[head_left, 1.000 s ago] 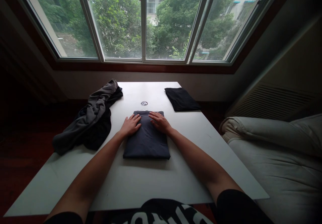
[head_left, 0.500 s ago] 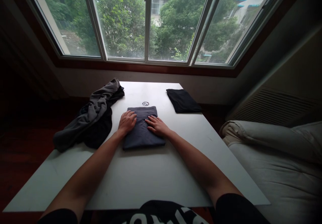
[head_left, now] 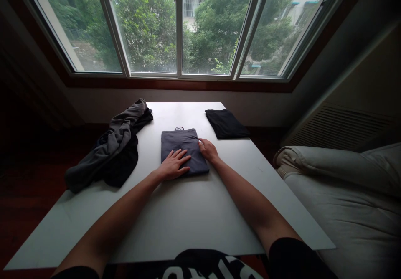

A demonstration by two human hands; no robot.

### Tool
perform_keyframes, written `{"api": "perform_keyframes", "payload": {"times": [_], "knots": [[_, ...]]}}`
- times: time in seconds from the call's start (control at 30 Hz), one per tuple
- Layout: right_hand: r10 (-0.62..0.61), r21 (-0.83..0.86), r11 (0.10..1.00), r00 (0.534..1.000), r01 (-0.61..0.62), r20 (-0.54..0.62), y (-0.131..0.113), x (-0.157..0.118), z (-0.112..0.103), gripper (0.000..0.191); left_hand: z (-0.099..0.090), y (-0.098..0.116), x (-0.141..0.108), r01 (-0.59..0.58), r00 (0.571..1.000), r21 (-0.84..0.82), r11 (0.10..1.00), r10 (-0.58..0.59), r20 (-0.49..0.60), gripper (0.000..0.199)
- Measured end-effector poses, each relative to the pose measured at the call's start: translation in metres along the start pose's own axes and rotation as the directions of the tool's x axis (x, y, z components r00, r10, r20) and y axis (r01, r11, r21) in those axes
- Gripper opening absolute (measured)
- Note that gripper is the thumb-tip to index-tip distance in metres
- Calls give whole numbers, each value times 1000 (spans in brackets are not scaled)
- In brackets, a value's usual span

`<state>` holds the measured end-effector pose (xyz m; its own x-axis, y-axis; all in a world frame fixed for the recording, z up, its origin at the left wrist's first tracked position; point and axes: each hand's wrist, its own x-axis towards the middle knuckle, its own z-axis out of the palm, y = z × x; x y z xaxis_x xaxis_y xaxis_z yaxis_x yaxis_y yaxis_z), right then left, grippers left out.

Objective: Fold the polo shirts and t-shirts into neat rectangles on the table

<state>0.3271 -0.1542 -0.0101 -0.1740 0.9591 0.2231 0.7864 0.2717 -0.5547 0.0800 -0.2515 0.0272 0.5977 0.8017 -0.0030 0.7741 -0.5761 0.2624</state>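
A dark grey garment, folded into a neat rectangle, lies flat in the middle of the white table. My left hand rests on its near left part, palm down with the fingers spread. At its right edge is my right hand, fingers curled against the cloth and closed on that edge. Beyond the garment, its far edge partly covers a small dark round mark on the tabletop.
To the left, a crumpled pile of grey and black clothes hangs over the table's edge. A folded black garment lies at the far right. Beside the table on the right stands a pale padded seat; a window is ahead.
My left hand has slid nearer to me and right across the garment. My right hand has gone from its top to its right edge. The garment has shifted slightly away from me.
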Motion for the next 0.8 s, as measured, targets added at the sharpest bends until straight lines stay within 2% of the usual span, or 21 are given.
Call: {"api": "perform_keyframes", "payload": {"times": [0.1,0.17,0.23,0.3,0.4,0.47,0.5,0.6,0.73,0.8], "knots": [[67,102,993,996,-61,-56,0,1,-7,40,1,-12,1,53,999,8,999,-53,-6,63],[78,149,986,996,-71,-42,-2,1,-12,34,1,-22,1,85,996,19,996,-85,-16,61],[61,229,971,997,-68,38,-5,1,-18,27,0,-34,1,120,993,31,992,-119,-23,61],[50,387,915,983,-117,179,-10,-1,-23,26,-3,-45,0,154,988,37,987,-153,-17,62],[-36,650,715,915,-258,402,-19,-6,-33,37,-7,-55,-4,194,981,47,980,-194,-12,63],[-138,727,606,857,-324,497,-24,-10,-40,44,-8,-56,-7,237,971,75,969,-234,-51,61],[-172,733,584,829,-350,533,-26,-12,-44,47,-8,-53,-8,265,962,97,959,-257,-87,59],[-198,696,589,762,-411,617,-30,-14,-57,49,-6,-42,-9,328,933,143,934,-298,-201,53],[-251,653,610,672,-449,697,-32,-14,-69,54,0,-26,-6,289,931,95,953,-257,-258,47],[-290,674,595,666,-437,687,-35,-14,-71,54,2,-23,-4,266,937,53,963,-245,-249,47]]}}
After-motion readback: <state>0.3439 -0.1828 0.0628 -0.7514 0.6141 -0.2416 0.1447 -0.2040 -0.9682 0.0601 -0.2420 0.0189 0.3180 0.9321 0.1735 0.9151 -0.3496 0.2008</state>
